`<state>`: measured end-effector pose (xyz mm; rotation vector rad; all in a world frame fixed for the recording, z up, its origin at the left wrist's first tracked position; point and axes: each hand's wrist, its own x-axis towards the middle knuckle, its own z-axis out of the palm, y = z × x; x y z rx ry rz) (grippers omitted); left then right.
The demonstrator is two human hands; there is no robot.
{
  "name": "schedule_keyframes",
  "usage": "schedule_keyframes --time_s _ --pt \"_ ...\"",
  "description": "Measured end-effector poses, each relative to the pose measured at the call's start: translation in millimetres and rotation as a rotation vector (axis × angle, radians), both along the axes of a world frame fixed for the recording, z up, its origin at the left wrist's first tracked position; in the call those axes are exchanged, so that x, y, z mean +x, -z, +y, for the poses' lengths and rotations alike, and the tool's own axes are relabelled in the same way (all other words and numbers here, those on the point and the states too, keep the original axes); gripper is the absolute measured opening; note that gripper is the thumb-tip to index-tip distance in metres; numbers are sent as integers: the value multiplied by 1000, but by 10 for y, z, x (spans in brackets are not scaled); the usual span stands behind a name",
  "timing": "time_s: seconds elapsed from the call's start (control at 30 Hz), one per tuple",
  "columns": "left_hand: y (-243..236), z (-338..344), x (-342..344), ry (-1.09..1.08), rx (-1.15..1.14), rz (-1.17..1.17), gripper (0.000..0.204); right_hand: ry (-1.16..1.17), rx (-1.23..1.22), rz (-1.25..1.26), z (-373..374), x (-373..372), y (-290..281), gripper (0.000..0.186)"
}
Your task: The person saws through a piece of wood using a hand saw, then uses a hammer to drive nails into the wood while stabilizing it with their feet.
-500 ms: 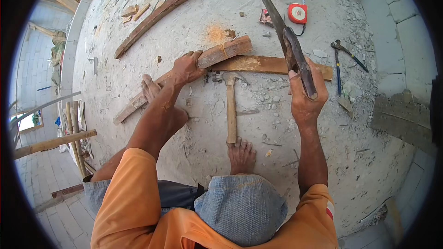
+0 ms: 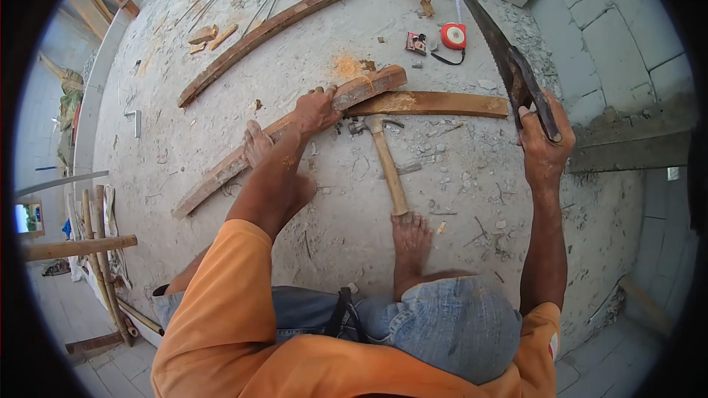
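My left hand [image 2: 315, 112] grips a rough wooden beam [image 2: 210, 185] that lies slantwise on the floor, its fingers curled over the top. Toes of my left foot [image 2: 257, 144] press on the same beam further down. The beam's far end rests across a flat brown plank [image 2: 442, 104]. Raised at the right, my right hand [image 2: 548, 149] is closed round the dark handle of a handsaw [image 2: 493, 31], whose blade points up and away, apart from the wood. A claw hammer [image 2: 386, 162] lies between, its handle end at my right foot [image 2: 411, 239].
Orange sawdust [image 2: 346, 67] lies beyond the beam. Further off are a red tape measure [image 2: 453, 35], a small packet [image 2: 416, 43], a long timber [image 2: 262, 40] and wood offcuts [image 2: 203, 35]. A grey block wall [image 2: 612, 29] stands at the right, with rubble along it.
My right hand has carried the saw further right, away from the beam. My left hand keeps its hold on the beam. The whole view has shifted slightly, and my right knee has swung right.
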<state>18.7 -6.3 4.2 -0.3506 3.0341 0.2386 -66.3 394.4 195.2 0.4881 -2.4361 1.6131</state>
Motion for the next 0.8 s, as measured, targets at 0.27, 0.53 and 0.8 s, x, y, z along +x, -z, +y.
schedule_keyframes --time_s 0.27,0.53,0.8 --pt "129 -23 98 34 69 156 40 -14 102 -19 64 442 -754 35" --pt "132 -48 102 21 67 146 33 -118 137 -136 -491 441 -791 39" --pt "222 -87 92 21 78 190 40 -209 192 -275 -1121 426 -617 36"
